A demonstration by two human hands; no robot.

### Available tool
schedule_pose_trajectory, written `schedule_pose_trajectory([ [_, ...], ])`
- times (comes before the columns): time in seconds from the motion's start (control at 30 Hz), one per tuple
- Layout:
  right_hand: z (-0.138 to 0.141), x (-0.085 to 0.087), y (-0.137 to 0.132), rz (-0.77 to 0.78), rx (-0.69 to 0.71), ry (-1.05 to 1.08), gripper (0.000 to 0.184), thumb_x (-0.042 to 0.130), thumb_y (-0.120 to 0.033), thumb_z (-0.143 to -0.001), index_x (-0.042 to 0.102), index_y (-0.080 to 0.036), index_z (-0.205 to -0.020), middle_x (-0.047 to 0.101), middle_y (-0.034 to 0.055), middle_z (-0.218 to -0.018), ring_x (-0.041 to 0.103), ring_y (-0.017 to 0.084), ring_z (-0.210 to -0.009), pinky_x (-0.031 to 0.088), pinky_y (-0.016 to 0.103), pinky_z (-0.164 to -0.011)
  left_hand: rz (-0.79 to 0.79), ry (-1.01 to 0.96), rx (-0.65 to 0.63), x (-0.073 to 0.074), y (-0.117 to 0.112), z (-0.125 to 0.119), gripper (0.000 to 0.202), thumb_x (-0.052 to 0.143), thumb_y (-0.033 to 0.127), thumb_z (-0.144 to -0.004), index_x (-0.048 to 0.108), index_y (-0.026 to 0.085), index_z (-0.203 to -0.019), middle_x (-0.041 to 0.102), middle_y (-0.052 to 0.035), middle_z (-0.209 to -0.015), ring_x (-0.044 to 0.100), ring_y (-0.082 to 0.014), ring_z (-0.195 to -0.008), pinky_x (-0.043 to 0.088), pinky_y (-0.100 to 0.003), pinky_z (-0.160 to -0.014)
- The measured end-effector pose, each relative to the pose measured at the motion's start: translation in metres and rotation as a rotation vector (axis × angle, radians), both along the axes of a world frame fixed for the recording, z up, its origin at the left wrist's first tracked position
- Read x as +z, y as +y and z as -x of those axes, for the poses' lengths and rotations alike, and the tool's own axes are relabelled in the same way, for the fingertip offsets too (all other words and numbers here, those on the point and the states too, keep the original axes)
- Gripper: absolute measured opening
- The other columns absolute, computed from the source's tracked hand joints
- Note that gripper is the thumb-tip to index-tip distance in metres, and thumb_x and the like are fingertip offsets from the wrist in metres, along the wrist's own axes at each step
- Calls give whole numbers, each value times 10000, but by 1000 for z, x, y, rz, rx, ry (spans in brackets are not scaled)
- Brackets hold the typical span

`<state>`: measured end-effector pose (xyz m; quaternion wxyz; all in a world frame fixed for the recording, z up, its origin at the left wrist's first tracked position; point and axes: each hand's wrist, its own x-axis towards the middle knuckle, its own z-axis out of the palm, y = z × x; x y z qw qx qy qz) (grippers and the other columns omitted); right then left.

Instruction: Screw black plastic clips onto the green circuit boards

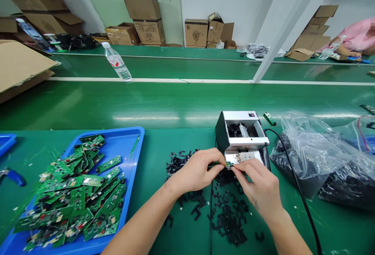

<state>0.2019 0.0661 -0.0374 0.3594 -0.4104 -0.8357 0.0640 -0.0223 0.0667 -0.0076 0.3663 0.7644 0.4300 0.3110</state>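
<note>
Left hand and right hand pinch a small green circuit board between narrow fingers, just in front of a metal machine on a green workbench. Loose black plastic bits lie under the hands. Blue tray of boards sits left, plastic bag of black parts right. Cardboard boxes stand along the far wall.

tray of circuit boards left of a bench machine, plastic bag to its right

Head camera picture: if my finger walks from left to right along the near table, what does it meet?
Blue tray of green circuit boards → left hand → right hand → clear plastic bag of black parts
</note>
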Motion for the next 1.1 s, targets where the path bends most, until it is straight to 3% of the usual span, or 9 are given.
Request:
schedule_pose_trajectory([
  [0.23, 0, -5, -5, 20, -29, -84, 82, 629, -200, -968, 690, -213, -915, 693, 32, -824, 655, 179, -793, 471, 300, -744, -144, 280, -29, 2, -6, 1, 190, 544, 152, -991, 716, 224, -950, 689, -19, -1137, 650, -186, -952, 499, -295, -814],
  [0.43, -12, -5, -5, 116, -77, -94, 159, 616, -345, -977, 704, -241, -895, 703, 8, -787, 657, 160, -708, 472, 273, -675, -247, 496, -46, 5, -11, -3, 220, 540, 110, -981, 725, 229, -967, 669, -17, -1230, 621, -196, -931, 509, -328, -776],
  [0.5, -29, -2, 3, 151, -163, -60, 235, 600, -432, -969, 697, -242, -871, 703, 10, -765, 657, 164, -659, 487, 278, -657, -256, 525, -44, 4, -11, -3, 220, 546, 97, -972, 723, 227, -968, 668, -14, -1245, 620, -195, -928, 512, -330, -763],
  [0.6, -58, 3, 25, 262, -475, -48, 363, 558, -551, -936, 700, -219, -969, 720, 69, -760, 676, 248, -641, 491, 353, -622, -279, 550, -43, 0, -10, -3, 215, 542, 97, -974, 718, 221, -961, 673, -13, -1252, 615, -195, -912, 506, -320, -737],
  [0.63, -66, 2, 33, 374, -617, -86, 426, 556, -599, -904, 697, -216, -1029, 728, 92, -776, 681, 292, -657, 492, 393, -628, -289, 552, -39, -1, -10, -3, 215, 537, 102, -980, 716, 220, -961, 675, -14, -1250, 613, -195, -910, 504, -316, -734],
  [0.7, -74, -2, 49, 493, -710, -105, 499, 600, -605, -839, 695, -171, -1066, 733, 164, -815, 682, 364, -674, 493, 476, -649, -301, 548, -28, -4, -9, -4, 215, 529, 116, -992, 714, 222, -966, 679, -14, -1248, 613, -195, -920, 504, -312, -742],
  [0.8, -74, -17, 66, 575, -676, -24, 457, 701, -517, -739, 694, -146, -1005, 721, 220, -908, 693, 387, -753, 504, 525, -720, -305, 544, -18, -5, -7, -4, 202, 540, 131, -998, 715, 227, -967, 679, 4, -1262, 618, -193, -926, 503, -316, -750],
  [0.93, -79, -27, 71, 679, -549, 246, 433, 728, -515, -676, 661, -182, -946, 676, 103, -789, 673, 303, -733, 540, 448, -689, -323, 562, -24, -5, -5, -3, 197, 547, 137, -996, 718, 232, -970, 680, 34, -1274, 623, -193, -909, 494, -322, -712],
  [1.1, -96, -1, 56, 665, -322, 681, 461, 586, -628, -749, 545, -287, -1057, 472, -14, -748, 532, 177, -616, 500, 339, -564, -323, 572, -37, -4, -6, -2, 199, 547, 144, -999, 722, 239, -1005, 686, 34, -1270, 643, -193, -930, 497, -317, -705],
])
